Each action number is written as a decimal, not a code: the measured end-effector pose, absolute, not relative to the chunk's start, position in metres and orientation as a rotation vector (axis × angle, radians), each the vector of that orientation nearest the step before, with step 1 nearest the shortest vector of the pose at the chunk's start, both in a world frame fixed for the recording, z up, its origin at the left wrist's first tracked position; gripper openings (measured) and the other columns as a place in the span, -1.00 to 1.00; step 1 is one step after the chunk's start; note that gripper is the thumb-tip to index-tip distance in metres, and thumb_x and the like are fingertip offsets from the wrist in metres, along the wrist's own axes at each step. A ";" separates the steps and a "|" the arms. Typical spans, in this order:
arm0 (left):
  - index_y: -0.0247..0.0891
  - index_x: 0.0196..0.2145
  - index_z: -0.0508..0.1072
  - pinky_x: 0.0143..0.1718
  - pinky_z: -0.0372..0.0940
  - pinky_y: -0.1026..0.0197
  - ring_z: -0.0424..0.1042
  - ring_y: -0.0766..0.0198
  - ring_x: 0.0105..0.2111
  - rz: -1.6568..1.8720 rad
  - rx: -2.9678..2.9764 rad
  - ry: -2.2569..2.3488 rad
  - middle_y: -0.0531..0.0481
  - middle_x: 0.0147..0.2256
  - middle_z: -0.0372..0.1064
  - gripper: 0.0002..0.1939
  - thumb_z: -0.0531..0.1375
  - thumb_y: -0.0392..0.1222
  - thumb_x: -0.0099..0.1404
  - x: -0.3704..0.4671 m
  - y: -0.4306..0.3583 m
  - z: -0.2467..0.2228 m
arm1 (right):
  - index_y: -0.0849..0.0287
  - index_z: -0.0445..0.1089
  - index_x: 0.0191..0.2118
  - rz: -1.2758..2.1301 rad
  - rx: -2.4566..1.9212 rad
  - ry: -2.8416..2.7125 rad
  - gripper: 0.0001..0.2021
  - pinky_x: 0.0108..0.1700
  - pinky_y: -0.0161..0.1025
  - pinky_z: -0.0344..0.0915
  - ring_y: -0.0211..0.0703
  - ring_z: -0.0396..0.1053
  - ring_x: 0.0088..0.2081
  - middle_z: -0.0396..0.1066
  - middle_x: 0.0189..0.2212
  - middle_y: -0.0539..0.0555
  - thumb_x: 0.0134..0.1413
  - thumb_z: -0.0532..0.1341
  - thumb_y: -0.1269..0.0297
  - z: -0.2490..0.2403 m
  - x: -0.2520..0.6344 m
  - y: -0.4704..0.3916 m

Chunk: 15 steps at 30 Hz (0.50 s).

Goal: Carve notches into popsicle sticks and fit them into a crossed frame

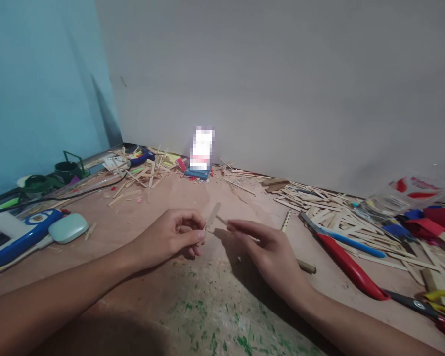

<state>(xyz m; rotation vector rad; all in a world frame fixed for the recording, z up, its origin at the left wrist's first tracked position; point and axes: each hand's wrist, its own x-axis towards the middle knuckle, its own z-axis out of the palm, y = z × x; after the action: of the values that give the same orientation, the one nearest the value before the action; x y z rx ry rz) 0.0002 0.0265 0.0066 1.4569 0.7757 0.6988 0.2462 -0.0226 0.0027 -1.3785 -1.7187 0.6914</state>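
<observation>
My left hand is closed in a pinch, the thumb pressed against the fingers. A flat wooden craft stick sticks up from its fingertips, tilted to the right. Across a small gap, my right hand is closed too, palm down, with a thin wooden stick pointing out of its fingertips toward the craft stick. Whether the two tips touch is hard to make out. Beneath the right wrist lies a brown tube, partly covered by the hand.
To the right lie a red-handled knife, a blue strip, scissors and piled wooden sticks. A lit phone stands against the wall. At left are a mint-coloured case, a blue-and-white device and a cable.
</observation>
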 end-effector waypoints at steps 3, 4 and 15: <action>-0.30 -0.20 0.42 -0.34 0.45 0.25 0.51 0.34 -0.41 0.713 1.472 0.773 0.10 -0.40 0.42 -0.77 0.32 -0.08 0.41 0.000 0.026 0.009 | 0.18 0.50 0.03 0.579 -1.371 -1.768 -0.72 0.17 0.10 0.45 0.04 0.42 0.17 0.44 0.16 0.19 0.38 0.28 0.10 0.011 0.254 -0.019; -0.30 -0.21 0.42 -0.33 0.45 0.26 0.50 0.34 -0.41 0.720 1.480 0.775 0.10 -0.40 0.41 -0.75 0.32 -0.06 0.40 0.000 0.025 0.009 | 0.18 0.50 0.04 0.512 -1.392 -1.756 -0.72 0.16 0.10 0.45 0.04 0.41 0.18 0.43 0.18 0.20 0.39 0.27 0.10 0.015 0.260 -0.015; -0.27 -0.28 0.44 -0.33 0.41 0.25 0.47 0.32 -0.40 0.706 1.554 0.797 0.07 -0.40 0.40 -0.73 0.31 0.00 0.35 -0.002 0.024 0.013 | 0.18 0.49 -0.06 0.251 -1.853 -2.256 -0.75 0.04 -0.01 0.48 -0.09 0.48 -0.06 0.50 -0.05 0.12 0.37 0.29 0.09 0.041 0.312 0.015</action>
<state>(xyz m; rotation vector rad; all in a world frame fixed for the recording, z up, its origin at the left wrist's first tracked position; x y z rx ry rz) -0.0025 0.0244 0.0126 1.5540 0.7973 0.7061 0.3123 0.0149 0.0410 -1.8526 -2.2560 0.2505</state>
